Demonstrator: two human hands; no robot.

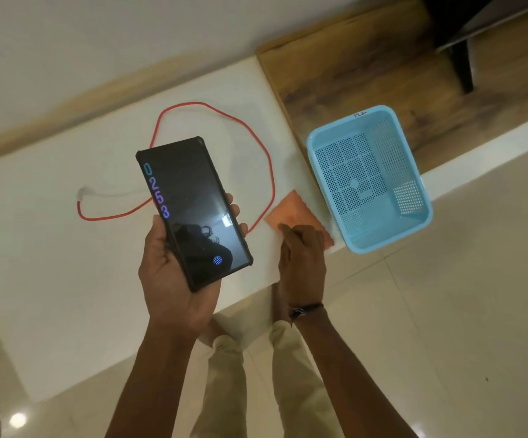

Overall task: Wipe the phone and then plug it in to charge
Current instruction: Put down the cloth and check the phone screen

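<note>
- On my feed the left hand (174, 279) is raised in front of the counter (50, 232), palm up and forearm rising from the bottom edge.
- It grips the phone (193, 213): thumb along the left edge, fingertips curled round the right edge, lower end seated in the palm.
- The phone is off the counter, screen facing the camera, its top end leaning away and to the left.
- The screen is lit, with the digits 0 2 5 3 down its left side and a round blue icon near the bottom. A black case surrounds it.
- The right hand (302, 257) reaches forward with its back towards me and a dark band (303, 309) on the wrist.
- Its fingers (283, 229) bend down onto the near corner of the orange cloth (294, 210). They touch it, but I cannot tell whether they have closed on it.
- The cloth lies flat at the counter's edge, just beside the blue basket (382, 226).
- The red cable (270, 172) loops across the counter behind the phone. One end meets a white plug (85, 192) at the left, and the other runs towards the cloth.
</note>
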